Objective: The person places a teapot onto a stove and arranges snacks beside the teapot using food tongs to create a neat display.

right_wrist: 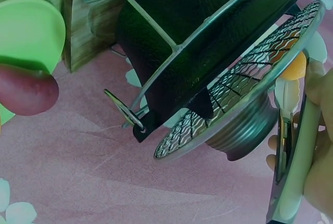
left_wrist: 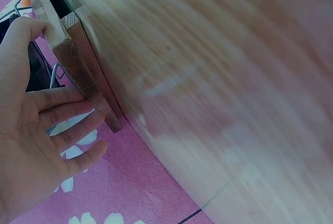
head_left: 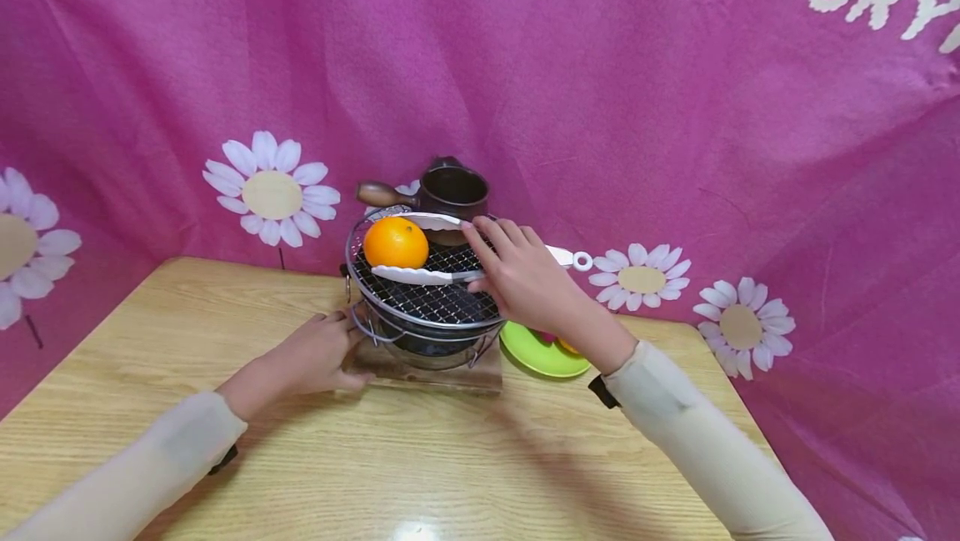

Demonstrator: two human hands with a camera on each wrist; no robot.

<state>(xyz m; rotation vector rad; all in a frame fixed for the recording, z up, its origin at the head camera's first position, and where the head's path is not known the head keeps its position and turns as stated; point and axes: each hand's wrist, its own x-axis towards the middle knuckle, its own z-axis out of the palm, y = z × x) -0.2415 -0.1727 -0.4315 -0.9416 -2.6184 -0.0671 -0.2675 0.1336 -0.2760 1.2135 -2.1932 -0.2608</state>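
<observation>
In the head view my right hand [head_left: 528, 270] grips a pair of white-tipped tongs [head_left: 420, 276]. Their two arms lie on either side of an orange [head_left: 396, 242] at the left of the round wire grill rack [head_left: 450, 308]. In the right wrist view, fingers curl round the pale tong handle [right_wrist: 307, 146]. My left hand [head_left: 318, 353] is at the left end of the wooden board [head_left: 442, 378] beneath the black grill [head_left: 427, 337]. The left wrist view shows its thumb and index finger touching that board [left_wrist: 75, 63], the other fingers loosely spread.
Behind the rack stands a dark pot [head_left: 453, 188] with a wooden handle. A green plate [head_left: 543, 362] lies right of the grill, partly under my right forearm; a dark red item [right_wrist: 28, 90] is on it. A pink flowered cloth [head_left: 562, 107] hangs behind the wooden table [head_left: 420, 449].
</observation>
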